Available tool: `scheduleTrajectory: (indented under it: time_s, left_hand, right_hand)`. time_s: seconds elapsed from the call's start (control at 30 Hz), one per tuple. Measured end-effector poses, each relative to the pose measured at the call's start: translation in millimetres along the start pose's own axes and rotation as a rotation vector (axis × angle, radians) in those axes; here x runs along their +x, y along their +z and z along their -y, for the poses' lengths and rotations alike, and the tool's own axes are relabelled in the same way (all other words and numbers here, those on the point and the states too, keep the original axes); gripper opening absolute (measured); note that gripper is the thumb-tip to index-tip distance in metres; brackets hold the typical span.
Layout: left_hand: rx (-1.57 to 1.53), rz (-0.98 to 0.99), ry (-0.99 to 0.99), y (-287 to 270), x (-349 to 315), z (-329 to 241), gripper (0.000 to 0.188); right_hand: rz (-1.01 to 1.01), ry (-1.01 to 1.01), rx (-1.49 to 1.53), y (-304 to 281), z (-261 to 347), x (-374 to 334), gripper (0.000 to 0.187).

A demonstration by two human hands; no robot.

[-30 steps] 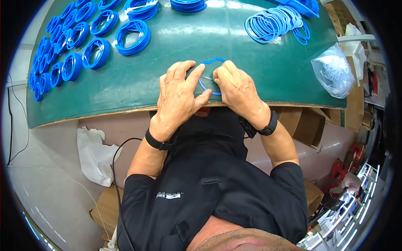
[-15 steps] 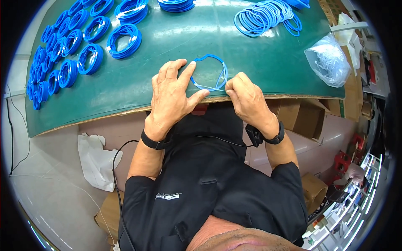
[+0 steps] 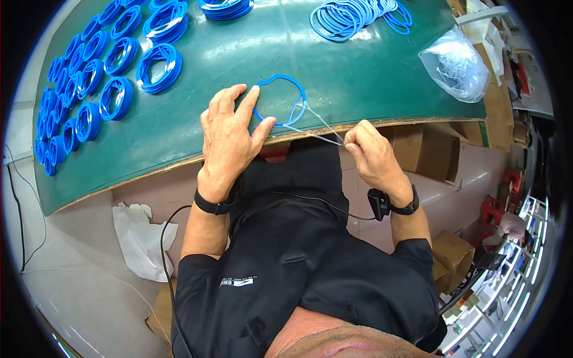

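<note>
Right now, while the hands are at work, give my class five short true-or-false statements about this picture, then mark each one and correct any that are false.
1. The right hand holds a pale strand that runs to the ring. True.
2. The bag is at the right end of the table. True.
3. The left hand is holding the bag. False: it is at the ring's left side.
4. The bundles are all to the right of the ring. False: they are to its left.
5. There is a black band on each wrist. True.
</note>
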State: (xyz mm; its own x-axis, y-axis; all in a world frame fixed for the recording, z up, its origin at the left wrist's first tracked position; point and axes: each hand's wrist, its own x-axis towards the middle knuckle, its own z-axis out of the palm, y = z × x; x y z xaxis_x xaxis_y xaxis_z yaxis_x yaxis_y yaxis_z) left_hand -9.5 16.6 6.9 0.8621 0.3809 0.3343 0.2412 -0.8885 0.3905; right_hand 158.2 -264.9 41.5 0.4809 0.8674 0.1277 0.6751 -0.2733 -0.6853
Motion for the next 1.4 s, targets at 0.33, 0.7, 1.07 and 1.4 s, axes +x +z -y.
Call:
scheduleTrajectory:
  time_s: [0.33,0.7,1.07,1.4]
  left_hand:
    - [-0.01,0.015,0.0,0,2,-2,0.065]
    - [0.021,0.031,-0.016,1,-2,2,0.067]
    - [0.028,0.029,-0.023,4,1,1,0.068]
    - [0.018,0.036,-0.038,2,0,0,0.068]
  right_hand:
    - [-0.077,0.125,-0.008,-27,-3,-20,0.007]
    - [-0.305,0.137,-0.114,-88,-44,-15,0.004]
    - [-0.945,0.423,-0.606,-219,-204,5,0.019]
    - [-0.663,0.63,-0.959,-198,-205,23,0.026]
